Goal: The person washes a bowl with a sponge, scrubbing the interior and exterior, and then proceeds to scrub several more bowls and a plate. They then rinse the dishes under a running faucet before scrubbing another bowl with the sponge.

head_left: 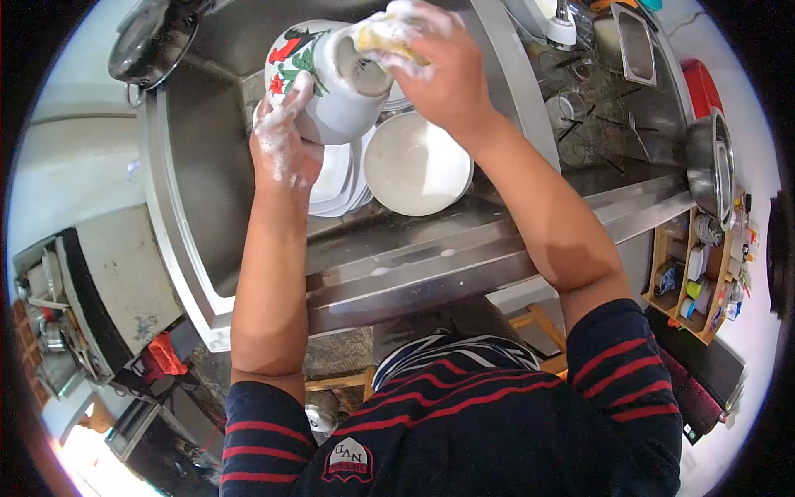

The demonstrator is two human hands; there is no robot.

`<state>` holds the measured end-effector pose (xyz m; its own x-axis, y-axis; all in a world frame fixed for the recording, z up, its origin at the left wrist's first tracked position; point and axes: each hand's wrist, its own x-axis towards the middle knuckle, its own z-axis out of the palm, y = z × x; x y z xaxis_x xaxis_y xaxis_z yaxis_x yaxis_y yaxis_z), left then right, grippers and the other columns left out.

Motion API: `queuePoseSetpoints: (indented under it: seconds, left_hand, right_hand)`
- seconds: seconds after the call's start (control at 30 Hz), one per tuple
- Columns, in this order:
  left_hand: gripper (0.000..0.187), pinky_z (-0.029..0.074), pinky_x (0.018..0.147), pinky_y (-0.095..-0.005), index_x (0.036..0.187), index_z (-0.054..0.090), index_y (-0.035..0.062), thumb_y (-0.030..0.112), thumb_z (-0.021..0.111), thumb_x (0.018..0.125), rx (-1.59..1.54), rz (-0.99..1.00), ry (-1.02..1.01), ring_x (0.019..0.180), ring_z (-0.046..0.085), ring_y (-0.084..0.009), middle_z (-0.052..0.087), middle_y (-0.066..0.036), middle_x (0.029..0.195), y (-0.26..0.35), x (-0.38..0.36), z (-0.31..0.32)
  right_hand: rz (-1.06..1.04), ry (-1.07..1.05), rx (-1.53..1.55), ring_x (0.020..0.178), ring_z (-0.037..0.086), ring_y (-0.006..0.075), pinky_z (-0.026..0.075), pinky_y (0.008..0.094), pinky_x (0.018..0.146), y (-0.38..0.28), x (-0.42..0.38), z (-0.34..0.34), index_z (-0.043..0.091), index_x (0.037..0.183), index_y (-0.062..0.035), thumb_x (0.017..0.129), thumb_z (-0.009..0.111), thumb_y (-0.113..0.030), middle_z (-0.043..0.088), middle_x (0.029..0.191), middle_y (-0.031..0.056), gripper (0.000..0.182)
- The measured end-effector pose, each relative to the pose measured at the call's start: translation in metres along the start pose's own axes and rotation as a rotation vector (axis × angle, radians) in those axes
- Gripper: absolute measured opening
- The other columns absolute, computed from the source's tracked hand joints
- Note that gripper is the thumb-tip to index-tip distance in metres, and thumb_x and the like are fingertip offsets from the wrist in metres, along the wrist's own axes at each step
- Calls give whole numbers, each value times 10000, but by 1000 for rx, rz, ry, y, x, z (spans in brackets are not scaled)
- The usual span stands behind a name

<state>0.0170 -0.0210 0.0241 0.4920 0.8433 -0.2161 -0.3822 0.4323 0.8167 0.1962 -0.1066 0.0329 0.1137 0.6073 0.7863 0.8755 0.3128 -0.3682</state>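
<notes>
A white bowl point(335, 112) with a painted red and green pattern is tipped over the sink, its foot ring turned up toward me. My left hand point(286, 141), flecked with suds, grips the bowl's lower left side. In my right hand point(447, 79) is a foamy yellow sponge point(385, 37), pressed against the bowl near its base. Thick suds cover the fingers of that hand and hide part of the sponge. Below, a large white bowl point(418, 166) lies in the sink beside several stacked white plates point(335, 178).
The steel sink point(207, 190) has a raised front rim with foam drops on it. A dark pot point(153, 41) stands at the far left corner. To the right is a wet basin point(592, 124) holding a glass and utensils; a metal bowl point(710, 170) sits at its right edge.
</notes>
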Motion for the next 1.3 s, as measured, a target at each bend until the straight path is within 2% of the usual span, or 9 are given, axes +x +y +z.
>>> queuePoseSetpoints:
  seconds: [0.43, 0.57, 0.8, 0.87, 1.03, 1.1, 1.17, 1.2, 1.3]
  left_hand:
    - [263, 485, 840, -317, 1072, 618, -1, 38, 678, 818, 205, 72, -66, 899, 619, -159, 662, -63, 994, -17, -4, 8]
    - [256, 487, 817, -300, 1072, 617, -12, 28, 662, 824, 190, 120, -225, 922, 610, -148, 660, -69, 1000, -17, -5, -9]
    - [322, 490, 769, -267, 1102, 621, -5, 20, 683, 787, 654, 77, -330, 817, 604, -111, 665, -41, 969, -9, -12, 0]
    - [310, 488, 777, -266, 1092, 620, -6, 40, 687, 793, 544, 102, -359, 831, 601, -107, 660, -40, 981, -12, -10, -5]
    - [257, 497, 801, -279, 1040, 615, -7, 119, 690, 829, 515, 377, -486, 885, 618, -116, 653, -50, 985, -10, -11, -13]
    - [284, 490, 773, -263, 1062, 614, -7, 112, 699, 818, 559, 150, -435, 857, 603, -102, 651, -46, 970, -1, -18, -7]
    - [451, 491, 860, -302, 1191, 534, -27, 107, 691, 790, 715, -36, -428, 945, 621, -167, 639, -81, 1064, 5, -18, -1]
    - [449, 489, 859, -307, 1177, 548, -35, 64, 691, 763, 544, -97, -364, 940, 627, -180, 646, -92, 1057, 9, -26, 5]
    - [434, 485, 865, -307, 1164, 554, -34, 63, 677, 759, 367, 67, -391, 931, 629, -185, 643, -96, 1051, 6, -21, 0]
  right_hand:
    - [520, 101, 333, 989, 603, 288, 473, 367, 865, -8, -9, 19, 667, 952, 16, 733, 712, -115, 641, 1043, 141, 259]
    - [-121, 108, 112, 984, 593, 357, 477, 388, 863, -34, -1, 12, 650, 983, -3, 737, 721, -166, 630, 1049, 183, 303]
    - [794, 36, 515, 1037, 606, 332, 468, 389, 894, 3, -4, 9, 608, 1124, 11, 833, 601, -141, 609, 1117, 228, 328]
    - [274, 51, 112, 1015, 619, 306, 478, 373, 880, -13, -2, 7, 605, 1133, 16, 841, 591, -165, 621, 1098, 218, 344]
    - [-121, 28, 124, 1067, 560, 328, 450, 441, 921, -33, 2, 2, 659, 1041, -140, 692, 710, -312, 604, 1130, 125, 392]
    - [-194, 3, 134, 1088, 553, 328, 449, 441, 934, -21, 3, -3, 656, 1048, -132, 695, 705, -314, 602, 1134, 129, 400]
    - [393, -135, 349, 995, 629, 288, 485, 365, 865, -3, 6, -8, 613, 1134, 2, 866, 573, -220, 632, 1100, 190, 351]
    - [389, -132, 346, 995, 629, 288, 485, 365, 865, 10, 5, -3, 613, 1134, 2, 866, 573, -220, 632, 1100, 190, 351]
    - [1357, -114, 1123, 1073, 586, 251, 476, 414, 903, 41, -22, 21, 617, 1131, -108, 862, 599, -309, 617, 1142, 104, 336]
